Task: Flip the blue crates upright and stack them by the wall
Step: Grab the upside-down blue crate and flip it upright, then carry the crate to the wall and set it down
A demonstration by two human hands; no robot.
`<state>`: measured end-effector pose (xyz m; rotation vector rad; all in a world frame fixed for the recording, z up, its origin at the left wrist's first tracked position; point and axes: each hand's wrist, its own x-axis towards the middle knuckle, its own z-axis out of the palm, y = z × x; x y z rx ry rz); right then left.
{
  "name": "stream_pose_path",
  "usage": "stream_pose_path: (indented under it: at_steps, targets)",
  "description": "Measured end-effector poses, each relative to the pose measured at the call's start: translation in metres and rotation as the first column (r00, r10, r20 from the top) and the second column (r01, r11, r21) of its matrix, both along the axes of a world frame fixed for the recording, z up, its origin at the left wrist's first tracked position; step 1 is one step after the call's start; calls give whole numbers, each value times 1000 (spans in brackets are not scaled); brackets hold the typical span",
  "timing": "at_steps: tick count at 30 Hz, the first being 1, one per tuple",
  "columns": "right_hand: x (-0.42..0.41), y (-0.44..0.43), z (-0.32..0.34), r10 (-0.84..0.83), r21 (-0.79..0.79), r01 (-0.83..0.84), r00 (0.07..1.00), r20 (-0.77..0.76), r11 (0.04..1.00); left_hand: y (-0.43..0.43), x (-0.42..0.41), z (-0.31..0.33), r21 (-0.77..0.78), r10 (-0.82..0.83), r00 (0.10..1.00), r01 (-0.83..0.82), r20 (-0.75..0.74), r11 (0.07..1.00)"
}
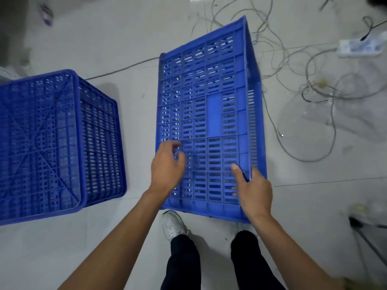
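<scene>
A blue slotted crate stands tipped on its side in front of my feet, one long slotted wall facing up at me. My right hand grips its near right corner, thumb on the upper face and fingertips poking through the slots. Over the crate's near left edge hovers my left hand, fingers spread and slightly blurred, holding nothing. A second blue crate sits upside down on the floor to the left, its perforated bottom facing up.
Grey tiled floor all around. Loose cables tangle to the right of the tipped crate, with a white power strip beyond them. My white shoe stands just under the crate's near edge. A dark stand leg is at lower right.
</scene>
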<state>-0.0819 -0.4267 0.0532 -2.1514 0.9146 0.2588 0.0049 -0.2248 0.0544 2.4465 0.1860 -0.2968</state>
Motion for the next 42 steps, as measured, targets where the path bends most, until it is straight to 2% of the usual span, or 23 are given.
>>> stream_pose_path:
  at_steps: [2,4,9,12,16,19,22,26,29,35,42]
  targets:
    - [5,16,1,90,-39,-92,995,-41,995,-8,0,11,-103,-64,998,61,-26,993]
    - [10,33,3,146,-12,-147,988,-49,989,-15,0,18,-180,-111,993,103,-34,978]
    - [24,71,11,306,65,-302,949,-72,951,-12,2,25,-267,-127,991,114,-34,957]
    - [28,96,12,433,161,-414,894,-111,896,4,-2,23,-199,-61,998,53,-35,979]
    - [21,149,8,654,220,-621,744,-135,752,44,-5,13,-66,40,998,-44,-57,997]
    - [15,191,1,736,251,-694,659,-155,675,80,0,1,44,68,994,-64,-90,997]
    - [15,219,-7,746,314,-679,634,-204,663,121,2,-18,103,118,981,-103,-155,989]
    - [26,224,-26,713,338,-630,651,-261,699,168,-5,-53,120,195,942,-168,-272,979]
    - [35,206,-41,696,323,-616,642,-323,718,186,-14,-75,131,251,911,-219,-326,967]
    - [52,174,-71,677,288,-628,560,-478,723,218,-18,-109,180,320,858,-268,-402,946]
    - [83,143,-87,645,211,-660,525,-555,721,237,-19,-128,203,334,830,-270,-447,941]
